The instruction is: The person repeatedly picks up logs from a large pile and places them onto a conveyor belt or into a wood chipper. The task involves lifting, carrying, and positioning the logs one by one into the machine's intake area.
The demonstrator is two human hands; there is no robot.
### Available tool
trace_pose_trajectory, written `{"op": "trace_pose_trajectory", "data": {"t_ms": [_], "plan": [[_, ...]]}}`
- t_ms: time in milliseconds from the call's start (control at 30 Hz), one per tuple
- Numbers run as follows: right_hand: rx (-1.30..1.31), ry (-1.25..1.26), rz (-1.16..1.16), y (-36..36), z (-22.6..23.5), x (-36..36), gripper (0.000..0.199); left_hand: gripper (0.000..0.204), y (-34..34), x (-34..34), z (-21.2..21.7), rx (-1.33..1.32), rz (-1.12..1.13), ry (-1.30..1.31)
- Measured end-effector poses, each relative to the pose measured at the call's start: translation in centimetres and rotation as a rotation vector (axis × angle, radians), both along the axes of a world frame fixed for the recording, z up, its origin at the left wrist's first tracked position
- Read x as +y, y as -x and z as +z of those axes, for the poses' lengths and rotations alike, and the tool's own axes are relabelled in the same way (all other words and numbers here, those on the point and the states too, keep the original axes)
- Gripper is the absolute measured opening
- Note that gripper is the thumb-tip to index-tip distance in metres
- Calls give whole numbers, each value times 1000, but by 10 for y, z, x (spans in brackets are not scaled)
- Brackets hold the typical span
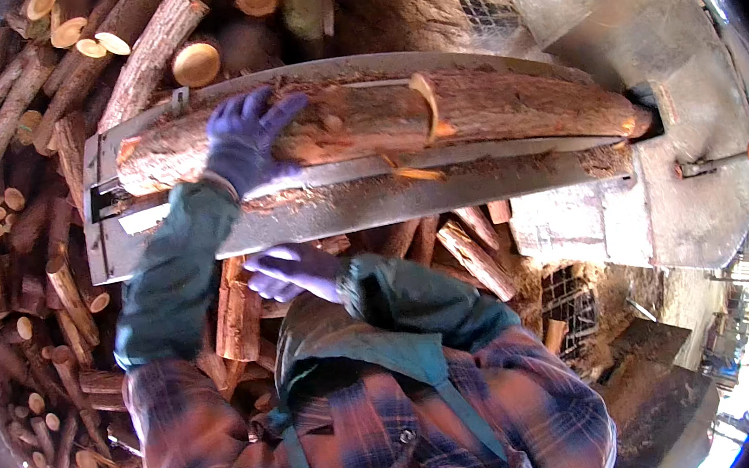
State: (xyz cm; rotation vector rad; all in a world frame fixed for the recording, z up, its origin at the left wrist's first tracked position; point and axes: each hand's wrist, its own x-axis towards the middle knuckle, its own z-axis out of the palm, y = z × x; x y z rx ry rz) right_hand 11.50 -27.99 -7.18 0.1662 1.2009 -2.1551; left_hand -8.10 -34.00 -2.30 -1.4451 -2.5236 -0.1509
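Your left hand (244, 142) lies flat and open on the log (398, 119) in the metal trough (343, 210), its far end just entering the machine (692, 157); most's still outside. Right hand (290, 272) hangs empty, fingers loose.

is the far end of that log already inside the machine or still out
Inside. The log lies flat along the metal trough, its right end in the machine opening; the left hand rests on it.

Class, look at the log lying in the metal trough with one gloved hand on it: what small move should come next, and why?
Probably push the log a little further toward the machine opening. Its far end already sits at that opening, the left hand lies flat on its near part, and the right hand hangs free below the trough.
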Motion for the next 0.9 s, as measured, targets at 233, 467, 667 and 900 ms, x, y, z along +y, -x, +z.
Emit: {"op": "trace_pose_trajectory", "data": {"t_ms": [233, 467, 667, 900], "plan": [[67, -119, 462, 2, -28, -69, 43, 79, -22, 25, 15, -65, -30, -301], [-633, 13, 613, -21, -36, -159, 40, 42, -144, -189, -54, -559, 75, -960], [-447, -418, 1052, -30, -112, -302, 40, 41, -351, -516, -288, -408, 1441, -2051], [-482, -540, 942, 16, -211, -421, 48, 68, -404, -796, -418, 27, 2051, -1483]]}}
